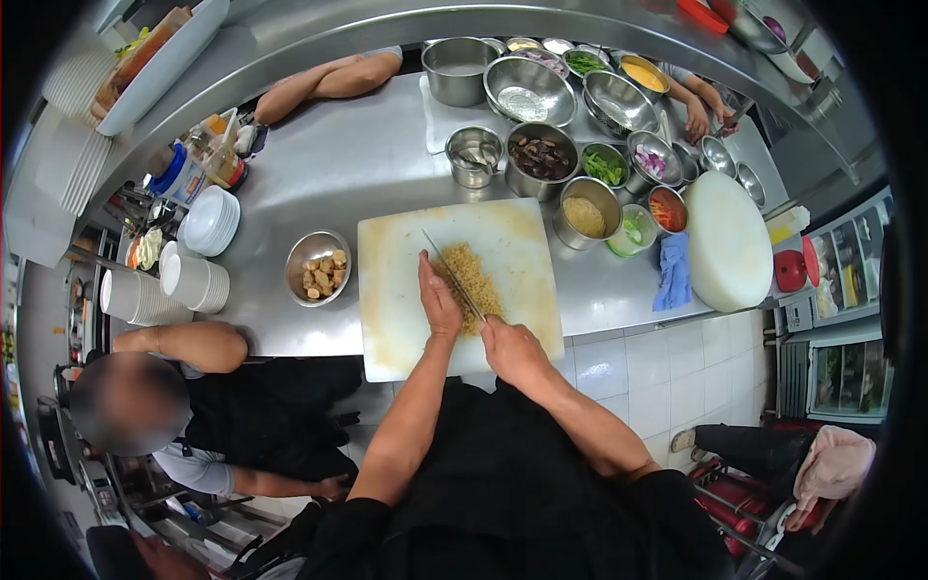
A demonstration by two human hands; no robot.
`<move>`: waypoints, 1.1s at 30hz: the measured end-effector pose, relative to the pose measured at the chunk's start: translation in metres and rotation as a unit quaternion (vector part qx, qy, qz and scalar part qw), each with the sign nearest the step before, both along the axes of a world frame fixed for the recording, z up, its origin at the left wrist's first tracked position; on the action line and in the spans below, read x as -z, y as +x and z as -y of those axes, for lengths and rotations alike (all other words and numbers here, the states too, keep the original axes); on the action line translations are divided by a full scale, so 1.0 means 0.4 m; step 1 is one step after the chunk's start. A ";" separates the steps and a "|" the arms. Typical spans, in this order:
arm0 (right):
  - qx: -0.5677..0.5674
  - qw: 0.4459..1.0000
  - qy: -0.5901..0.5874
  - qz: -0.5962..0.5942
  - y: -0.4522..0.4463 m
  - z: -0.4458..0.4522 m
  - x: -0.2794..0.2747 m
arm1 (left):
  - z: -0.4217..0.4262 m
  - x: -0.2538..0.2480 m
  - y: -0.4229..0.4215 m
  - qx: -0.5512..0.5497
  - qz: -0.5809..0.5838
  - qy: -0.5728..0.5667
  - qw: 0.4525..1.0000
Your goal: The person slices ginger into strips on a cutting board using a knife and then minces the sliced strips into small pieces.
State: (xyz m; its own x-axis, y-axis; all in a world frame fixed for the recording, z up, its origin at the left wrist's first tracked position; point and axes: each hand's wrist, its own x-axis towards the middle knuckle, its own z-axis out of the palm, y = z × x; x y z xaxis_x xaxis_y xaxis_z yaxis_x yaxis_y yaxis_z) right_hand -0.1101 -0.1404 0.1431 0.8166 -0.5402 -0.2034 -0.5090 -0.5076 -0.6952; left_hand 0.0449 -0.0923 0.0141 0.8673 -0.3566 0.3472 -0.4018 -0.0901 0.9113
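Note:
A white cutting board point(396, 290) with yellowish stains lies at the table's front edge. Finely chopped pale yellow pieces, perhaps ginger point(469, 266), form a heap in its middle. My right hand point(512, 348) is closed around the handle of a knife point(452, 275), whose blade slants up and left across the heap. Flat and upright, my left hand point(440, 302) has its fingers stretched out along the left side of the blade; whether it touches the blade I cannot tell. To the left of the board stands a steel bowl point(302, 253) of unchopped, ginger-like chunks point(324, 275).
Steel pots of dark pieces point(541, 158), minced pale food point(584, 217) and greens point(605, 164) stand behind the board. A round white block point(730, 242) and blue cloth point(672, 273) are at right. Stacked white bowls point(196, 280) stand left. A co-worker point(261, 406) is close on my left.

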 end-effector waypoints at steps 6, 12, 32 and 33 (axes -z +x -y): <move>-0.013 1.000 -0.010 0.006 -0.006 0.023 0.059 | -0.023 -0.037 -0.021 -0.007 -0.002 0.025 1.000; 0.052 0.999 0.002 0.007 -0.027 0.060 0.048 | -0.013 0.022 -0.076 -0.054 0.109 0.210 0.970; 0.003 1.000 0.010 -0.015 -0.012 0.019 0.014 | 0.006 -0.007 -0.040 -0.008 -0.038 -0.047 0.998; 0.016 1.000 0.003 -0.019 -0.016 0.014 0.004 | 0.006 -0.010 -0.044 -0.013 -0.043 -0.044 0.998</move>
